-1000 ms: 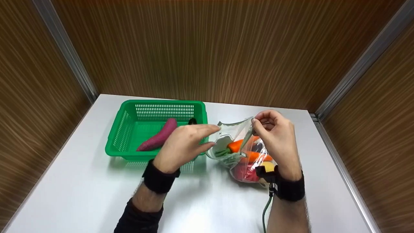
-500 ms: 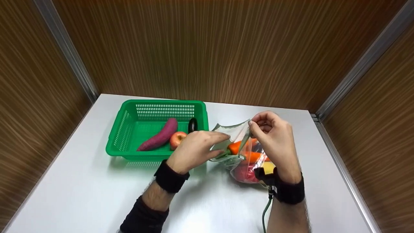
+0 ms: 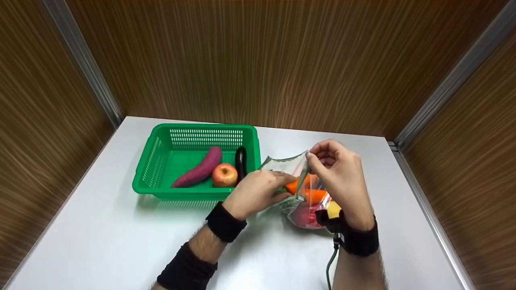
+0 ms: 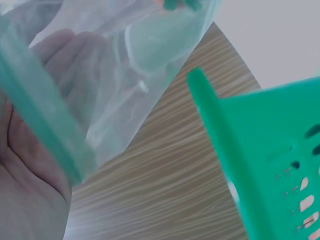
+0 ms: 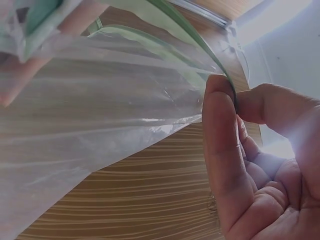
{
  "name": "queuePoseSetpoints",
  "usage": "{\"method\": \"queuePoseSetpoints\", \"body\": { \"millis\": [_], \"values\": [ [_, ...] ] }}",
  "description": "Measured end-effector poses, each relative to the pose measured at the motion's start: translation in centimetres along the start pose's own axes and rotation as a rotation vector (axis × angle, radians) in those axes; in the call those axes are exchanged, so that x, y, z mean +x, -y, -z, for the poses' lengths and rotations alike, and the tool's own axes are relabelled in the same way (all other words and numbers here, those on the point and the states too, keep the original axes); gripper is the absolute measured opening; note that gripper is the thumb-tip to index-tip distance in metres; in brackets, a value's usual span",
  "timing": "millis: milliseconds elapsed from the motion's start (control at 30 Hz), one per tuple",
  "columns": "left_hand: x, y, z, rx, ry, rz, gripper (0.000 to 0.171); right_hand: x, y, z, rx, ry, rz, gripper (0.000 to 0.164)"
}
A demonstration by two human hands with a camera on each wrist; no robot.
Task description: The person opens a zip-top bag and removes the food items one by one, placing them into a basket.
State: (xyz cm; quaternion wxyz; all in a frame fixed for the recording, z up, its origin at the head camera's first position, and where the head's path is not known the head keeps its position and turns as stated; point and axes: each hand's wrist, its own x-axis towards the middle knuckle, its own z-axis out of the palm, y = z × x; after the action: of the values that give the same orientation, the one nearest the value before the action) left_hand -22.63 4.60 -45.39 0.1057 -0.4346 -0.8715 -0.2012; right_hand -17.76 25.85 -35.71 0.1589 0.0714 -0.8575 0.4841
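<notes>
A clear zip bag point(image 3: 282, 164) with a green-edged mouth lies on the table, its mouth facing left. Through it show orange carrots point(image 3: 315, 196), a reddish round thing point(image 3: 303, 216) and a yellow one point(image 3: 333, 209). My right hand point(image 3: 338, 171) pinches the bag's upper edge between thumb and index finger, as the right wrist view also shows. My left hand point(image 3: 256, 192) reaches into the mouth with its fingers extended, beside a carrot. In the left wrist view, the fingers of this hand point(image 4: 30, 165) show through the plastic and hold nothing visible.
A green basket point(image 3: 205, 126) stands left of the bag, close to my left hand. In it lie a purple sweet potato point(image 3: 201, 166), an apple point(image 3: 224, 175) and a dark eggplant point(image 3: 240, 159). Wood-grain panels point(image 3: 258, 60) enclose the white table point(image 3: 92, 225) behind and at the sides.
My left hand has moved right, from beside the bag into its mouth, uncovering the apple and eggplant in the basket. The right hand, still pinching the edge, has shifted slightly left.
</notes>
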Motion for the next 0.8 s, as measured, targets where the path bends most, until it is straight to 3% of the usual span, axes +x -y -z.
{"method": "queuePoseSetpoints", "body": {
  "millis": [267,533,800],
  "values": [
    [0.1,0.0,-1.1,-0.049,0.003,0.007,0.034,-0.1,0.1,-0.2,-0.011,0.006,0.004,0.005],
    [0.4,-0.6,-2.1,0.023,-0.005,0.025,0.012,0.0,-0.1,-0.5,0.022,-0.002,0.005,0.005],
    [0.7,-1.0,-3.4,0.080,0.041,0.058,0.017,0.3,-0.3,-0.9,0.031,0.008,0.020,0.007]
  ]
}}
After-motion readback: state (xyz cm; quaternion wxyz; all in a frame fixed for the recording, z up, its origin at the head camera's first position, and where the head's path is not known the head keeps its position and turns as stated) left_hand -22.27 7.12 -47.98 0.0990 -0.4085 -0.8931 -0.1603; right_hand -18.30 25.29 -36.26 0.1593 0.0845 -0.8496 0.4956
